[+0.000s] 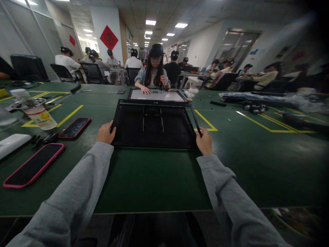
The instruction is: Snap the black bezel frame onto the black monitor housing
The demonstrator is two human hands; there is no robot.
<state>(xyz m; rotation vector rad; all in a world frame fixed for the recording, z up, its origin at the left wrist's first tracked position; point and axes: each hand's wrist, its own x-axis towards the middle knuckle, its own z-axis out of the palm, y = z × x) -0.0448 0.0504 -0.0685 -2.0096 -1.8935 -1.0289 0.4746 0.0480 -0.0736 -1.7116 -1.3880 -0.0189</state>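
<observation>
A black monitor back cover (174,132) lies inner side up on the green table, two metal strips running across its middle. A thin black monitor bezel (138,101) sits over it, its far edge along the cover's far side. The bezel's right strip stands out beyond the cover, so the two are not lined up there. My right hand (205,141) is closed around the near end of that strip. At the left edge, my left hand (106,133) is closed on the bezel; whether it also grips the cover is hidden.
Opposite, a co-worker (151,73) holds an orange-handled tool over a grey panel (164,95). To my left lie two phones (34,165), a bottle (39,115) and a white case (14,144). Plastic-wrapped long parts (246,98) lie at the right. Yellow tape marks the green table (154,181).
</observation>
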